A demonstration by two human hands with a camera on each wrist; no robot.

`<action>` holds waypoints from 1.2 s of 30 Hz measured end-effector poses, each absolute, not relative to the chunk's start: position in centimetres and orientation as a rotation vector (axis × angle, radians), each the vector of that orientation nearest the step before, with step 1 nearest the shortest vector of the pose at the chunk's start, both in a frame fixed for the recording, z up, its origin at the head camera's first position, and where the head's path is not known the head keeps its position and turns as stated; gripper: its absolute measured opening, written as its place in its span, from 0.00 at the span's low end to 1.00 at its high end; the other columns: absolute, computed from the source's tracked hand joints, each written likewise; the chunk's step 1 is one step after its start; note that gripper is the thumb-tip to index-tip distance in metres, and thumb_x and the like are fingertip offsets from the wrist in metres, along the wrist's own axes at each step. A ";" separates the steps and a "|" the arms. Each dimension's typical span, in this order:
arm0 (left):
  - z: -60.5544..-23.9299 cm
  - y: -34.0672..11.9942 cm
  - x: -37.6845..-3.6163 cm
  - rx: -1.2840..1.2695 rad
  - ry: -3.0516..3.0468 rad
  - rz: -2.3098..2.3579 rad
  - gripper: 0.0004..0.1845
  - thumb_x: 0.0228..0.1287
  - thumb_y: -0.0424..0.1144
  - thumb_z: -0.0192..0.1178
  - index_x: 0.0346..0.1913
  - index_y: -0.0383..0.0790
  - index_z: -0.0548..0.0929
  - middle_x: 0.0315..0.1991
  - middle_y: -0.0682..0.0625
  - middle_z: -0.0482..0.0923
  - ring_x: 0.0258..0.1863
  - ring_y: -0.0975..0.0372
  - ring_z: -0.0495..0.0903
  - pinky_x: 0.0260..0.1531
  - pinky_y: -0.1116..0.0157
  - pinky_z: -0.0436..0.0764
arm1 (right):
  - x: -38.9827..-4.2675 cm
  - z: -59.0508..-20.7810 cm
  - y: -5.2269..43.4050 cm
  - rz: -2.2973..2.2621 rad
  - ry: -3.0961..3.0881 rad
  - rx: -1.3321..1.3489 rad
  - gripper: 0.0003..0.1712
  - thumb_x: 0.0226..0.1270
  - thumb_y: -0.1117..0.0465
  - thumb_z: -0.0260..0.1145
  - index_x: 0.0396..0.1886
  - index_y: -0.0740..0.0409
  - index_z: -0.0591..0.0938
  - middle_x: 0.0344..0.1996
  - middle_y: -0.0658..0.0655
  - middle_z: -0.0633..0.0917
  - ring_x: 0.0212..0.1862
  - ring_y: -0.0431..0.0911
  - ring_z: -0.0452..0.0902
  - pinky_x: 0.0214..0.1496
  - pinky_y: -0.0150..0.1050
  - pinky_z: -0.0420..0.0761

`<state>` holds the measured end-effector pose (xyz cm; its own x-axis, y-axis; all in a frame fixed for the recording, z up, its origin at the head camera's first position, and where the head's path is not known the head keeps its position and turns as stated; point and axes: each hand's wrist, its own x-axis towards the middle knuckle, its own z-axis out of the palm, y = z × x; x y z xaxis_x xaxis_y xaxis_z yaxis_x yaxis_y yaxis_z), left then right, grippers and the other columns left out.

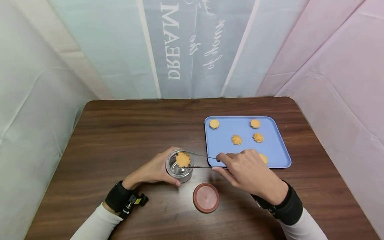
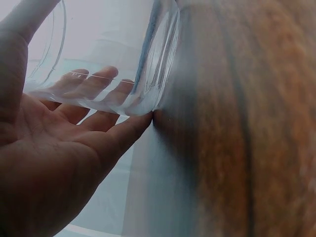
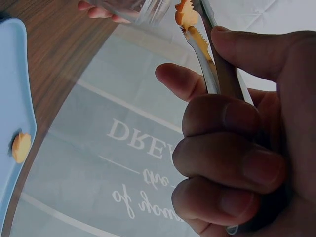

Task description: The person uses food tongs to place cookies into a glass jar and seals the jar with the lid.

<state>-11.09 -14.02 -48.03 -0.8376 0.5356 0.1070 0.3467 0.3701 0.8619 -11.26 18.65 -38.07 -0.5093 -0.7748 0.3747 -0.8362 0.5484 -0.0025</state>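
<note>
1. While the brown wood-grain table (image 1: pixel 135 123) is supporting everything, the left hand (image 1: pixel 151 168) is wrapping the clear cylindrical jar (image 1: pixel 177 173), presumably for steadiness.
2. Right hand (image 1: pixel 247 170) is squeezing silver metal tongs (image 3: pixel 225 71), likely securing the load.
3. Scalloped golden biscuit (image 1: pixel 182 159) is sitting pinched between tong tips, above jar's mouth.

Golden cookie (image 1: pixel 183 159), silvery tongs (image 3: pixel 226 76), pale-blue tray (image 1: pixel 222 143), reddish-brown lid (image 1: pixel 205 198), dark-streaked brown table (image 1: pixel 135 133)

Wide berth left, tight centre

The table (image 1: pixel 120 126) lies open left of the left hand (image 1: pixel 153 170), which blocks the glass jar's (image 1: pixel 179 174) left side. Tongs (image 1: pixel 204 167) and a cookie (image 1: pixel 183 159) obstruct its mouth and cross the narrow gap toward the blue tray (image 1: pixel 222 143). The right hand (image 1: pixel 247 168) overhangs the tray's near edge; a reddish lid (image 1: pixel 206 198) occupies the wood below the tongs.
</note>
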 end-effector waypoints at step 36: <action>-48.3 -14.0 -11.3 0.815 2.392 1.490 0.52 0.38 0.42 0.90 0.69 0.44 0.72 0.61 0.49 0.83 0.63 0.55 0.81 0.67 0.55 0.77 | -11.4 -37.9 18.8 0.258 -2.461 1.245 0.37 0.85 0.31 0.40 0.44 0.55 0.84 0.20 0.45 0.84 0.13 0.39 0.65 0.15 0.34 0.59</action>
<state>-11.34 -14.01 -48.29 -0.8258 0.5530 0.1109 0.3432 0.3367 0.8768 -11.38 18.77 -37.91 -0.5418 -0.7375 0.4033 -0.8050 0.5933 0.0035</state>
